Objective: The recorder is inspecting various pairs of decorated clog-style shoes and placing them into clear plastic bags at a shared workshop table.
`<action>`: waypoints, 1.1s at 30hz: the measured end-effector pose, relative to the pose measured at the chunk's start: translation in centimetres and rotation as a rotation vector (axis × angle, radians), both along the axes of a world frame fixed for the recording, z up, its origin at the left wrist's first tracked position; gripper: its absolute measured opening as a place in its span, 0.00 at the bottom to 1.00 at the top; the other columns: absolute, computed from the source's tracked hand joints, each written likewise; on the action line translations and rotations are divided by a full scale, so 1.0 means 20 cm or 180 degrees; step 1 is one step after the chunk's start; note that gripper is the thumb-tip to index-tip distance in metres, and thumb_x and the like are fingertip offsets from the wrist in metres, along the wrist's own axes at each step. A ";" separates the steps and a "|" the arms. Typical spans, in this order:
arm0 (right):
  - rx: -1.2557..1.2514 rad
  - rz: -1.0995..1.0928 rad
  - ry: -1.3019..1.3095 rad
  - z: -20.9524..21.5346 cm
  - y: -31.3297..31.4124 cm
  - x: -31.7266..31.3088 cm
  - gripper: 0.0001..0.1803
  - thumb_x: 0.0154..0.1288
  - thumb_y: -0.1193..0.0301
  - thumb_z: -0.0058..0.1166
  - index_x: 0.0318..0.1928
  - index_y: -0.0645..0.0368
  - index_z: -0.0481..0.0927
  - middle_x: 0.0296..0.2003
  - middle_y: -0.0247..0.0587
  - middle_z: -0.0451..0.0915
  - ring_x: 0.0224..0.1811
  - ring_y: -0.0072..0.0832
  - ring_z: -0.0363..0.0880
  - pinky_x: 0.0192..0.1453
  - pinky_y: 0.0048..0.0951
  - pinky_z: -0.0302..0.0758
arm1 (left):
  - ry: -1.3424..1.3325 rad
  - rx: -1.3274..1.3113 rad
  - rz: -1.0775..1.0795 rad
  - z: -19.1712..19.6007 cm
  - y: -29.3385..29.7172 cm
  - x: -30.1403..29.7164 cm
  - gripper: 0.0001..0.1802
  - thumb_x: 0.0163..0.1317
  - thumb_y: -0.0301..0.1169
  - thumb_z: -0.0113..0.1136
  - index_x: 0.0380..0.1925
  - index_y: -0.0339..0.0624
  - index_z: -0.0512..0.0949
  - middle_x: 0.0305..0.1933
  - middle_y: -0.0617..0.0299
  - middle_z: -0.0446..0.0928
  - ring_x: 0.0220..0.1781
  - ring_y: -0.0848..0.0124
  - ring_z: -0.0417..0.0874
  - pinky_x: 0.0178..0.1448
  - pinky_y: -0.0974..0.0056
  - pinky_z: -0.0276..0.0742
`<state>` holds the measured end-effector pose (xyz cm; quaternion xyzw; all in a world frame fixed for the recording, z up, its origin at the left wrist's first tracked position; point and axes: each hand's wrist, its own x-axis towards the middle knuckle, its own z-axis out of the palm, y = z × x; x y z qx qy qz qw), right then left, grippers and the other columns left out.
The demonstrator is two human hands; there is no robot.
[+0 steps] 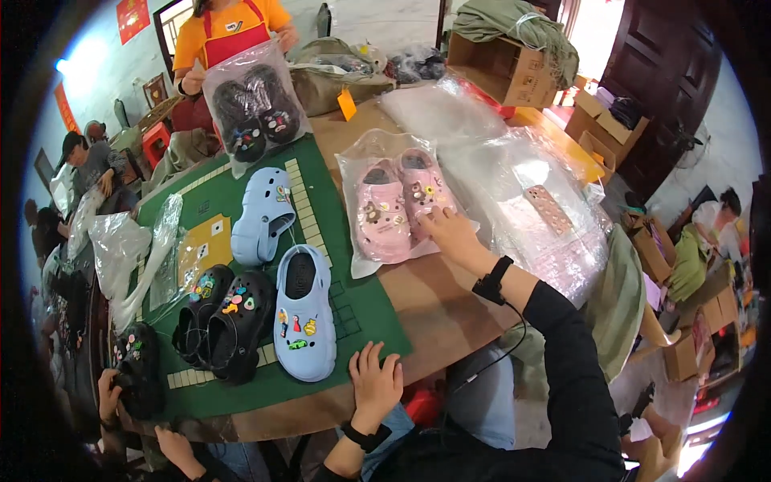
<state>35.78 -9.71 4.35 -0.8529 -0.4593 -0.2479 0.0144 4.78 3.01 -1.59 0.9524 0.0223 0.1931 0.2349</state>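
My right hand (450, 234) lies with fingers stretched over a clear plastic bag (360, 263), touching its right side. Inside the bag is a pair of pink clogs (382, 217) with small charms. My left hand (376, 379), fingers spread, rests at the near edge of the green mat (377, 309). Closest to it is a light blue clog (303, 317) with colourful charms. Its partner, another light blue clog (261, 221), lies tilted on its side behind, and a thin tie seems to run between the two. Neither of my hands grips anything.
Black clogs (233, 321) with charms stand left of the blue pair. At lower left, another person's hand (108, 395) holds a black clog (138, 373). Across the table a person holds bagged black clogs (255, 112). Clear bags (534, 217) are stacked at right, a phone (548, 210) on top.
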 end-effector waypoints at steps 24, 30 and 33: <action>-0.0117 -0.0333 0.2044 0.01 0.45 -0.09 0.22 0.57 0.51 0.57 0.28 0.60 0.83 0.25 0.52 0.81 0.33 0.49 0.80 0.38 0.44 0.75 | -0.0100 -0.0208 0.0127 -0.02 0.01 -0.01 0.11 0.58 0.34 0.57 0.40 0.45 0.79 0.56 0.52 0.71 0.64 0.55 0.66 0.67 0.47 0.55; -0.0129 -0.0567 0.1890 0.00 0.65 0.09 0.25 0.57 0.47 0.55 0.31 0.59 0.84 0.30 0.55 0.82 0.36 0.49 0.82 0.40 0.45 0.77 | -0.0096 -0.0183 0.0134 -0.02 0.01 -0.02 0.11 0.59 0.34 0.57 0.41 0.45 0.78 0.57 0.52 0.71 0.64 0.55 0.66 0.67 0.47 0.55; -0.0187 -0.0810 0.1903 0.01 0.76 0.19 0.27 0.57 0.46 0.54 0.33 0.60 0.85 0.33 0.53 0.83 0.39 0.48 0.83 0.43 0.46 0.76 | -0.0034 -0.0168 0.0124 -0.01 0.01 -0.02 0.11 0.60 0.35 0.56 0.42 0.45 0.78 0.57 0.51 0.70 0.65 0.54 0.66 0.68 0.47 0.55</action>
